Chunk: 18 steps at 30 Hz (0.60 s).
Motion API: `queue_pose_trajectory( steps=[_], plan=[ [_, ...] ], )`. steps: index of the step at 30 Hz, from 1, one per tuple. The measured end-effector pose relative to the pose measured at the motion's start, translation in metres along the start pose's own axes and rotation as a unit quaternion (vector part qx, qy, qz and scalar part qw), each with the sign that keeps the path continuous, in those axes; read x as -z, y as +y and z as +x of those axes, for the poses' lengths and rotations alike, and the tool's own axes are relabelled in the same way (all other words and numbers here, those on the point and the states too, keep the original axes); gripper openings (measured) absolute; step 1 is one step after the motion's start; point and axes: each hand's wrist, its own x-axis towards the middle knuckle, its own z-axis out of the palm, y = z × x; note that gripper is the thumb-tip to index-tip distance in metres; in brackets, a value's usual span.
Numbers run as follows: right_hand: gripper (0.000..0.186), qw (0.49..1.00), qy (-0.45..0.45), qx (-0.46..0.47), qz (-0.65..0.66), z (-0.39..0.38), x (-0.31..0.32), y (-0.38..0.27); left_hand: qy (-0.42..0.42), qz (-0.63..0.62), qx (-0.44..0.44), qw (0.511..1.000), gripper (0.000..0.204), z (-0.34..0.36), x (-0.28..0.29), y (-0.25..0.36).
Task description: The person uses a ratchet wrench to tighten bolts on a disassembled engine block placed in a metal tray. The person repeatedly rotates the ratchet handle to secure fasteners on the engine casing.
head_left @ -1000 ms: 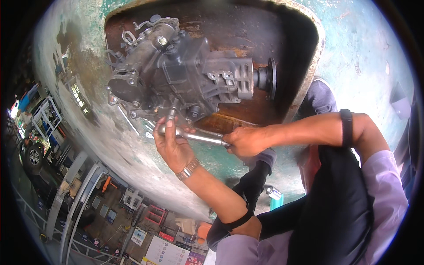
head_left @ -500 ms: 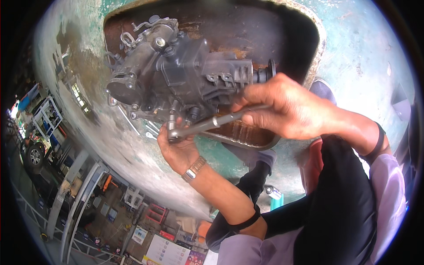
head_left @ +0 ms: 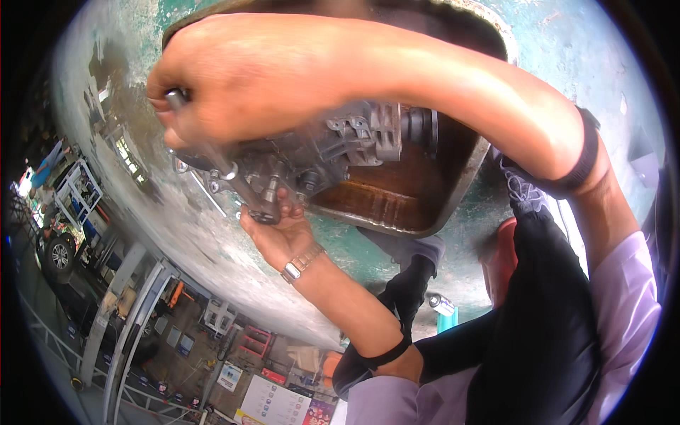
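A dark metal gearbox-like housing (head_left: 354, 138) lies in a rusty metal tray (head_left: 397, 184). My right hand (head_left: 234, 78) is closed around the handle of a ratchet wrench (head_left: 244, 188), whose end pokes out of the fist. The right hand and forearm cover much of the housing. Under the ratchet head, my left hand (head_left: 285, 239) is curled, thumb on one side and fingertips on the other, holding it. A socket (head_left: 270, 190) runs from that head to the near side of the housing, where the fastener is hidden.
Slim metal tools (head_left: 209, 195) lie on the worn green-and-white floor (head_left: 340, 262) left of the tray. My shoe (head_left: 525, 193) is just right of it. A spray can (head_left: 440, 304) stands near my leg, with a red object (head_left: 500, 258) beside my knee. Workshop clutter and a vehicle wheel (head_left: 59, 253) fill the left.
My right hand has swung the ratchet handle far and left, over the housing, and the forearm now crosses the tray. My left hand has stayed at the ratchet head, shifting slightly.
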Motion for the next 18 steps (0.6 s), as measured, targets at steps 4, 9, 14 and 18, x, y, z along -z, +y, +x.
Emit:
queue_pose_trajectory(
  steps=[4, 9, 14, 18],
  plan=[
    [0.034, 0.999, 0.004, -0.004, -0.041, 0.026, -0.011, 0.018, 0.01, -0.017, -0.004, 1.0, 0.04, 0.007, -0.004, -0.004],
    [0.029, 0.999, 0.042, 0.004, -0.013, -0.018, 0.014, 0.008, 0.009, -0.006, -0.003, 1.0, 0.042, 0.011, 0.0, -0.005],
    [0.019, 0.987, -0.011, -0.161, 0.016, -0.092, 0.026, -0.014, -0.051, 0.034, -0.012, 0.998, 0.043, 0.017, 0.007, -0.004],
    [0.019, 0.968, -0.14, -0.197, 0.067, -0.163, 0.013, -0.006, -0.11, 0.148, -0.093, 0.978, 0.045, 0.014, 0.017, -0.006]
  ],
)
